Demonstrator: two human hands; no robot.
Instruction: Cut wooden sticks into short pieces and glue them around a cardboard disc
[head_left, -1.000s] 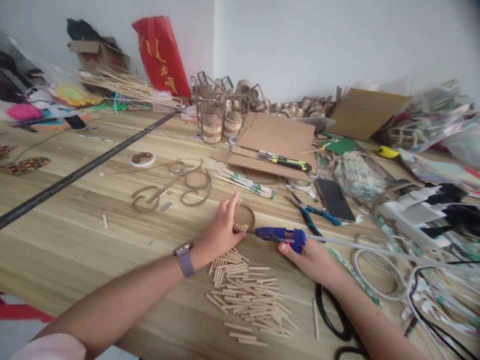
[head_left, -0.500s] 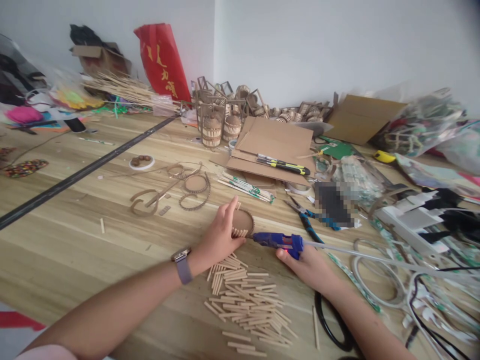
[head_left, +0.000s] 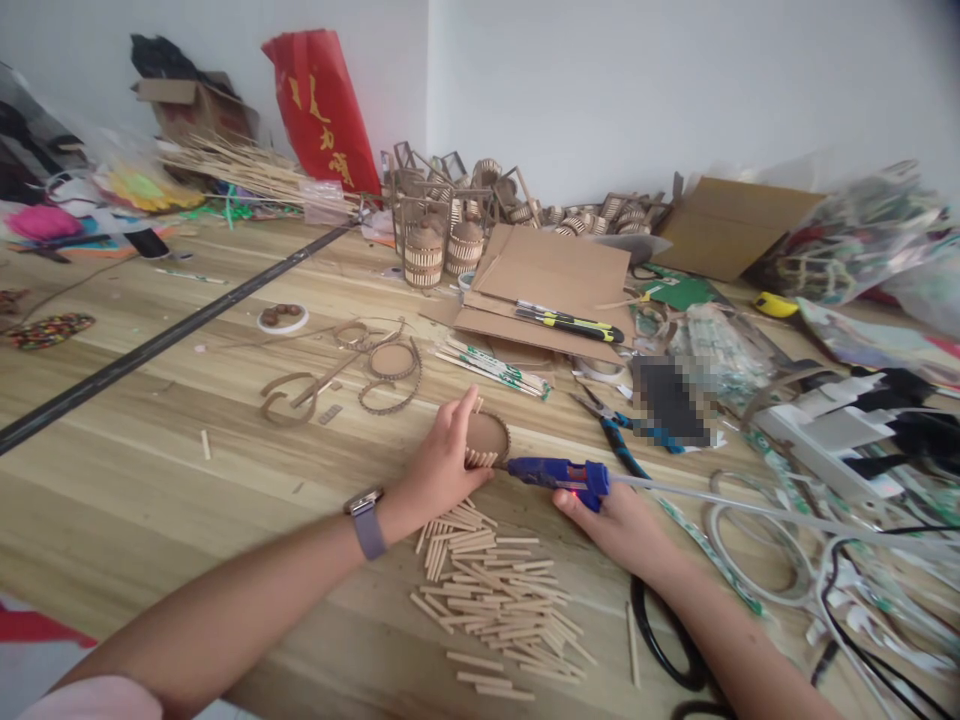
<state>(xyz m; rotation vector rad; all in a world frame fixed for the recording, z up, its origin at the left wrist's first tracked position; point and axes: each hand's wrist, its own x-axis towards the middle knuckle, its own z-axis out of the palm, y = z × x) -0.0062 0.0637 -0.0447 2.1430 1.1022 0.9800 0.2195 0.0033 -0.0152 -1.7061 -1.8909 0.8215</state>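
My left hand (head_left: 442, 455) is closed around the left side of a round cardboard piece (head_left: 489, 436), whose rim carries a corrugated strip and several short upright sticks. My right hand (head_left: 619, 525) grips a blue hot glue gun (head_left: 559, 478) with a small red light lit. The gun's nozzle points left and is at the front of the round piece's rim, close to my left thumb; whether it touches is too small to tell. A long pale glue stick (head_left: 697, 494) runs out of the back of the gun. Just below lies a loose pile of short wooden sticks (head_left: 495, 595).
Blue-handled pliers (head_left: 619, 440) lie right of the round piece. Behind are cardboard sheets (head_left: 551, 270) with a cutter (head_left: 577, 325) on top, and several small stick-built lanterns (head_left: 424, 255). A white power strip (head_left: 832, 440), tape rolls and cables crowd the right.
The view has shifted slightly. Both hands, the glue gun and the round piece keep nearly the same positions relative to each other.
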